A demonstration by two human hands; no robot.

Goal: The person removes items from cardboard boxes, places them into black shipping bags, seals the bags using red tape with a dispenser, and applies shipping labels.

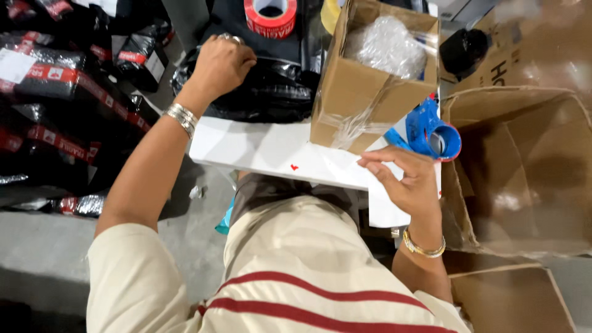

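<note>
Packing step | our left hand (221, 65) grips black bag (259, 92) | right hand (404, 179) empty, fingers loosely curled beside taped cardboard box (357, 92) | next likely needs tape dispenser (431, 132).

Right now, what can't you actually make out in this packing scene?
Head view only:
- Cardboard box: contents hidden by crumpled clear wrap.
- Red tape roll: cut off by the top edge.
- Left hand: fingertips curl out of sight on the black plastic bag.
- Blue tape dispenser: partly behind the right hand and the box.

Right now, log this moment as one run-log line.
left hand: fist on black plastic bag | right hand: open, fingers curled, over white table edge | cardboard box: holds bubble wrap | blue tape dispenser: beside right hand
</note>
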